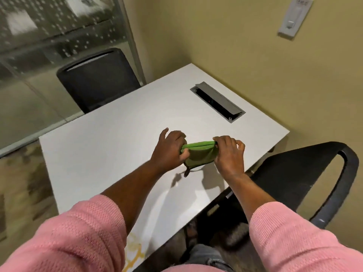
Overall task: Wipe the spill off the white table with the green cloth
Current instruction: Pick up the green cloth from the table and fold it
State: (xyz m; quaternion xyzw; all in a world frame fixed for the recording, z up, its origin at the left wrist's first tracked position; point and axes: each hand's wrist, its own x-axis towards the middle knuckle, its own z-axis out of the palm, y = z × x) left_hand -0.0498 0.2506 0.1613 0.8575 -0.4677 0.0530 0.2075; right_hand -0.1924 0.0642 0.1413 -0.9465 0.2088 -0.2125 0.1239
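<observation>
The green cloth (199, 154) hangs folded a little above the white table (110, 146), stretched between both hands. My left hand (169, 150) grips its left end and my right hand (228, 154) pinches its right end at the top edge. A dark loop dangles from the cloth's lower left corner. The spill (135, 254) is a yellowish-orange smear on the table's near edge, partly hidden by my left sleeve.
A grey cable hatch (217, 102) is set into the table's far right. One black chair (98, 77) stands behind the table, another black chair (306, 179) at the right. A wall with a switch plate (294, 16) runs along the right.
</observation>
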